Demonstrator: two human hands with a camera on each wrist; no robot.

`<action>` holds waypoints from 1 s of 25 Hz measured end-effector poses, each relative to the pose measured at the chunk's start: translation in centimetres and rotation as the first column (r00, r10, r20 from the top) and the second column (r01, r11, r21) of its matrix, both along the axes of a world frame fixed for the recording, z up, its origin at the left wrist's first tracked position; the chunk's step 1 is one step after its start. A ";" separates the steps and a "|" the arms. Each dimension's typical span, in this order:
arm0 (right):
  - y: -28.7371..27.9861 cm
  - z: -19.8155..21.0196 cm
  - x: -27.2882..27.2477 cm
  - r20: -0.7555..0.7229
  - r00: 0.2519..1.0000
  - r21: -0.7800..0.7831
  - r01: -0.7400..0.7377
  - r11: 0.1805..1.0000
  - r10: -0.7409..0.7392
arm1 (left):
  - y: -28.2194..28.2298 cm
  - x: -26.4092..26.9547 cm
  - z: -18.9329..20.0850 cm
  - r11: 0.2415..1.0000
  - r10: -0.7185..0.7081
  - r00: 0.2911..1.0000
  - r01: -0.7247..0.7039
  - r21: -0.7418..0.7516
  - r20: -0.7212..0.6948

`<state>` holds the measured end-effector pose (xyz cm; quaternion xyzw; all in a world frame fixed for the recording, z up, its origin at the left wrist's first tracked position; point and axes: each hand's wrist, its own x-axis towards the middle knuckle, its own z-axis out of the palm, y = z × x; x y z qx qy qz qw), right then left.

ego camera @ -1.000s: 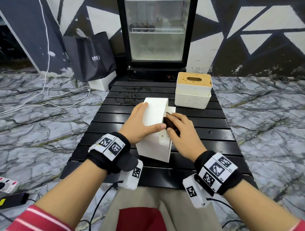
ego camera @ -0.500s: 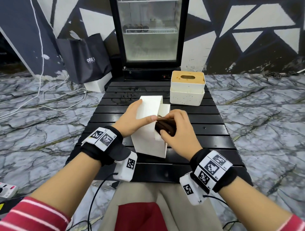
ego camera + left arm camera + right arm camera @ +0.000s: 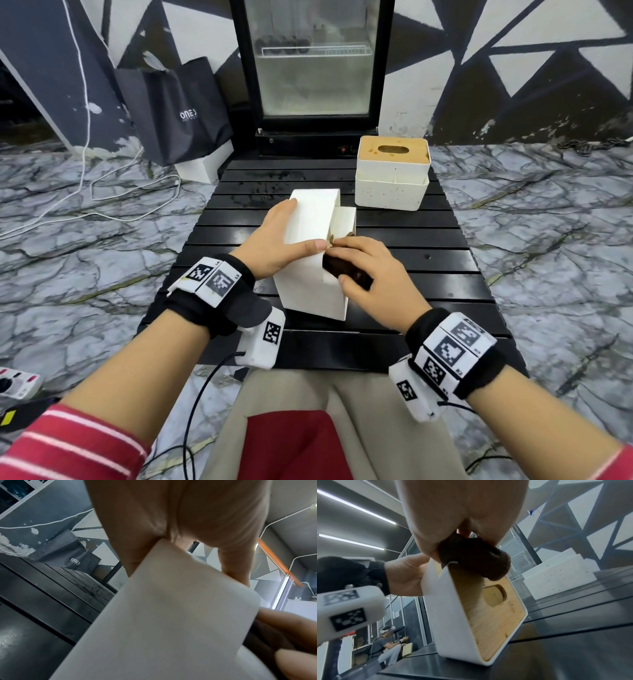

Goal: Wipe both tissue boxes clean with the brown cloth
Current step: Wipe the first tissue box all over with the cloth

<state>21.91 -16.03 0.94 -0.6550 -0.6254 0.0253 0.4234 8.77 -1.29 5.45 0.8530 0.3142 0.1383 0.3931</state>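
Note:
A white tissue box (image 3: 310,263) stands tipped on its side on the black slatted table (image 3: 428,274), its wooden slotted lid (image 3: 494,609) facing right. My left hand (image 3: 274,246) grips the box from the left, thumb along its upper edge, fingers over the far side. My right hand (image 3: 370,270) clutches the bunched brown cloth (image 3: 346,272) and presses it on the box's upper right edge, where the cloth (image 3: 474,557) meets the lid's rim. The second white tissue box (image 3: 392,171), with a wooden top, sits upright at the table's far right.
A glass-door fridge (image 3: 311,68) stands behind the table. A black paper bag (image 3: 178,106) leans on a white box at the back left. White cables (image 3: 102,192) trail over the marbled floor. A power strip (image 3: 17,380) lies at the lower left.
My right hand has slid the cloth toward me along the box's upper right edge. The left hand keeps the same hold. The head view has shifted a little.

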 end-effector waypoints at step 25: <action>0.9 1.5 2.1 -0.126 0.992 -0.121 0.010 0.993 -0.026 | 0.0 0.0 0.1 1.000 0.001 1.000 -0.002 -0.010 -0.025</action>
